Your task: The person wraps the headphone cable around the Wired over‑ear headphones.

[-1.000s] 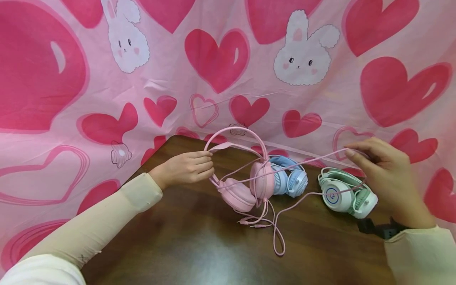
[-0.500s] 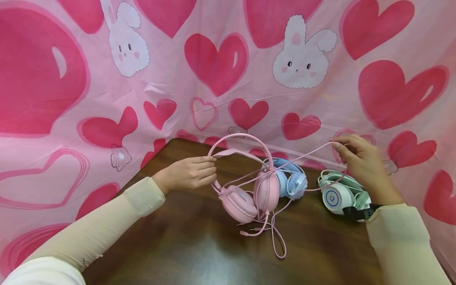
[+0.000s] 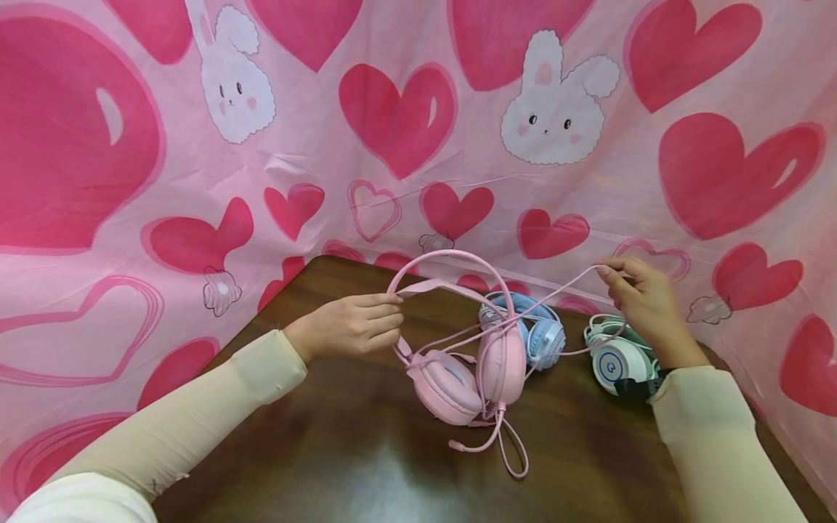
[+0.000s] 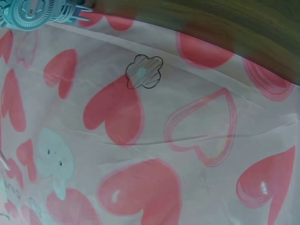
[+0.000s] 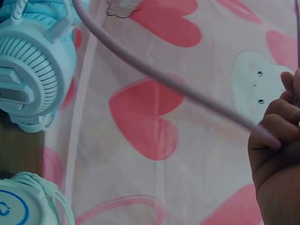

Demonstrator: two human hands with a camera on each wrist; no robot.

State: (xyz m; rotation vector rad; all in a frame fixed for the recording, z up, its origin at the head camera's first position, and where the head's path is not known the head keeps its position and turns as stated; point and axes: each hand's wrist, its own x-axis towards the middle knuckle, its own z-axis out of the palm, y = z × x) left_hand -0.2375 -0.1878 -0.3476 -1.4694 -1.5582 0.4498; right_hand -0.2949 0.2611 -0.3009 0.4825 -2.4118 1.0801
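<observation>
My left hand [image 3: 349,325] grips the side of the headband of a pink headset [image 3: 447,388], holding it upright over the table. Out to the right, my right hand [image 3: 644,309] pinches the pink cable [image 3: 556,293] between thumb and fingertips. From there the cable runs down to the headset and crosses in front of its headband, just above the right ear cup. A microphone stub and a loop of cable hang below the cups. In the right wrist view the cable [image 5: 173,83] passes into the curled fingers of the hand [image 5: 276,164]. The left wrist view does not show my left hand.
Behind the pink headset lies a blue headset [image 3: 546,341], partly covered by it. A white and green headset [image 3: 611,369] lies right of that, under my right wrist. Both rest on the dark wooden table [image 3: 294,450], backed by a pink heart-patterned cloth [image 3: 471,156].
My right hand has moved left with the cable, which now crosses the headband above the right ear cup. The pink headset has shifted slightly right and lower in my left hand.
</observation>
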